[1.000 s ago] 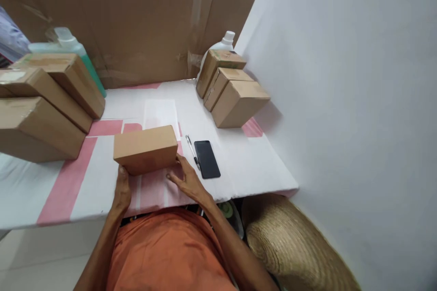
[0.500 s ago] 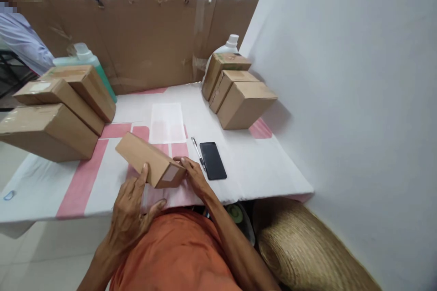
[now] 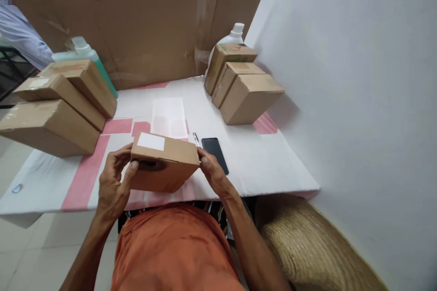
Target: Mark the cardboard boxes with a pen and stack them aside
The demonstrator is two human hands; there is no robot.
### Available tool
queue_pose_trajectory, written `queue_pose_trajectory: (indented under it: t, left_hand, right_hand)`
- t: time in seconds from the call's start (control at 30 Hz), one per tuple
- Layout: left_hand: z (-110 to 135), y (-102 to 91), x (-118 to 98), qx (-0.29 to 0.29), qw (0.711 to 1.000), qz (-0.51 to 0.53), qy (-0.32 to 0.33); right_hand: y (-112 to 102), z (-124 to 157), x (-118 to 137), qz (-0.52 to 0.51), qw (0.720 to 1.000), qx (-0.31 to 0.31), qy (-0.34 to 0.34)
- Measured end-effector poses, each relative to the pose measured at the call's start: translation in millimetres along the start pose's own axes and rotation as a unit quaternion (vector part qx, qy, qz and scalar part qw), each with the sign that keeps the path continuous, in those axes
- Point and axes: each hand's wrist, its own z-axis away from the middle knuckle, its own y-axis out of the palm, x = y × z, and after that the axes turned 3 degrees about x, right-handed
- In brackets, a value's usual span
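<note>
Between my hands is a small cardboard box (image 3: 177,149), tilted above the near part of the table. A white label (image 3: 150,141) shows on its upper face, and the side towards me has a dark round mark or opening that I cannot make out clearly. My left hand (image 3: 118,177) grips the box's left end, thumb on the near face. At the right end, my right hand (image 3: 215,170) pinches the corner. Just beyond my right hand lie a black phone (image 3: 215,150) and a pen (image 3: 195,138), partly hidden by the hand and box.
Several cardboard boxes stand in groups at left (image 3: 51,127) and right (image 3: 251,100). Behind them are a green-liquid bottle (image 3: 102,72) and a white bottle (image 3: 235,34). A cardboard panel (image 3: 153,32) closes the table's back; a wall (image 3: 358,100) rises right. A person's sleeve (image 3: 25,36) shows far left.
The box has been turned and lifted, so its label now faces up. My left hand has moved from its near side to its left end; my right hand has shifted slightly right.
</note>
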Motion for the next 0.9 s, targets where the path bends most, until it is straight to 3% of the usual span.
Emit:
queue_pose_trajectory:
  t: [0.07,0.13,0.27,0.4,0.5,0.57,0.67,0.77,0.9]
  left_hand:
    - [-1,6.8,9,0.023,0.995,0.055,-0.082]
    - [1,13.0,16,0.043,0.989,0.064,-0.124]
    - [11,23.4,29,0.057,0.984,0.060,-0.160]
    - [22,32.5,53,0.091,0.977,0.026,-0.192]
    - [28,37.7,69,0.115,0.974,-0.005,-0.195]
    - [31,38.9,72,0.120,0.974,-0.011,-0.193]
    - [32,35.7,70,0.116,0.976,-0.040,-0.179]
    - [32,28.6,71,0.123,0.969,-0.065,-0.204]
    - [33,27.5,74,0.120,0.968,-0.073,-0.209]
  right_hand:
    - [-1,3,6,0.050,0.998,-0.020,-0.013]
    - [1,5,9,0.070,0.996,-0.047,-0.006]
    - [6,5,1,0.064,0.996,-0.048,0.047]
    - [9,4,-25,0.114,0.988,-0.009,0.107]
    - [18,-4,-41,0.191,0.970,-0.083,0.125]
    - [30,-13,-43,0.245,0.957,-0.137,0.077]
    - [51,-31,-33,0.345,0.935,-0.085,0.019]
    - [66,-43,-21,0.442,0.895,-0.012,0.058]
    - [75,-44,-20,0.488,0.870,-0.015,0.072]
